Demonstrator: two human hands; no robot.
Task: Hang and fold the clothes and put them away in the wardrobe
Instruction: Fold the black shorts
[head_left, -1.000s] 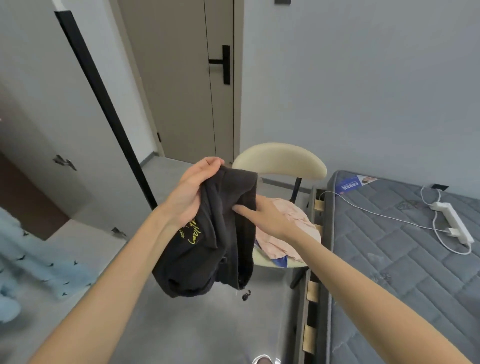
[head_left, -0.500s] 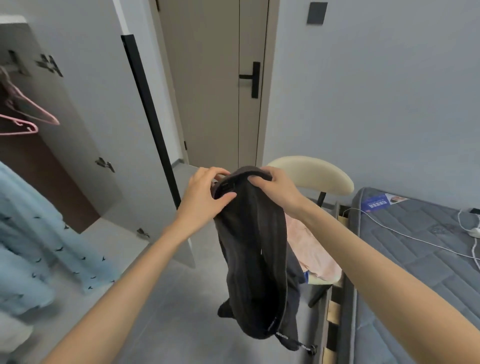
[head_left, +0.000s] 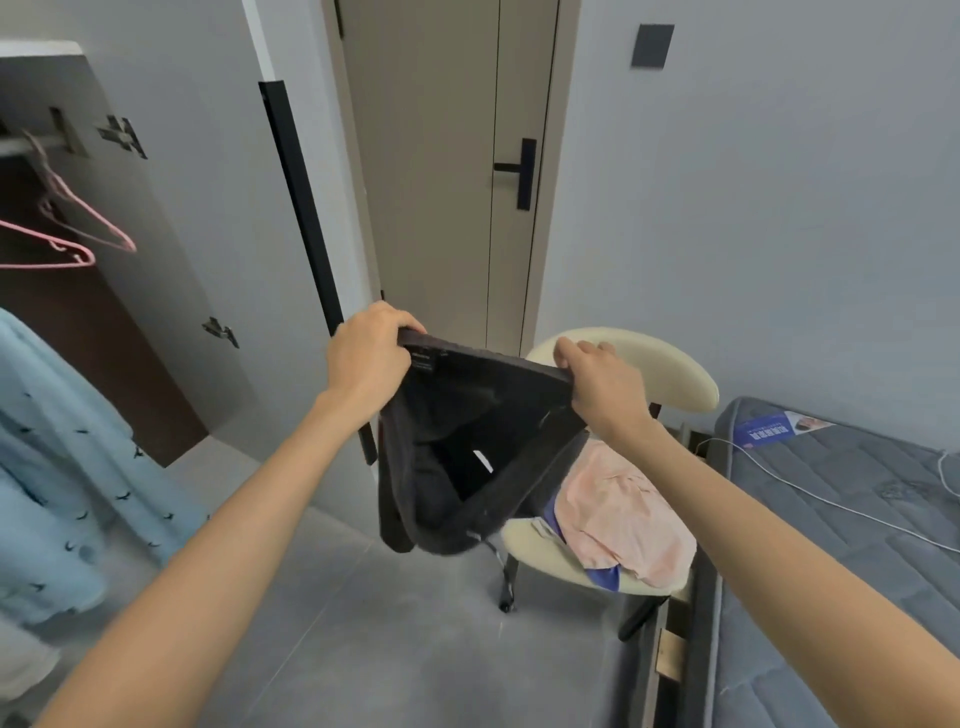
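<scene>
Centre frame, the black garment (head_left: 467, 467) hangs before the chair (head_left: 675, 374); left hand (head_left: 366, 358) and right hand (head_left: 602, 389) each curl fingers over its upper band, pulling it taut; soft, light, limp cloth, probably best held at the band's ends.

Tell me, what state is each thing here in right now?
Black shorts: held up, waistband stretched wide.
Left grip: holding one waistband end.
Right grip: holding the other end.
Wardrobe door: open.
Room door: shut.
Pink hangers: on the rail, empty.
Light blue garment: hanging up.
Pink garment: crumpled on the chair.
</scene>
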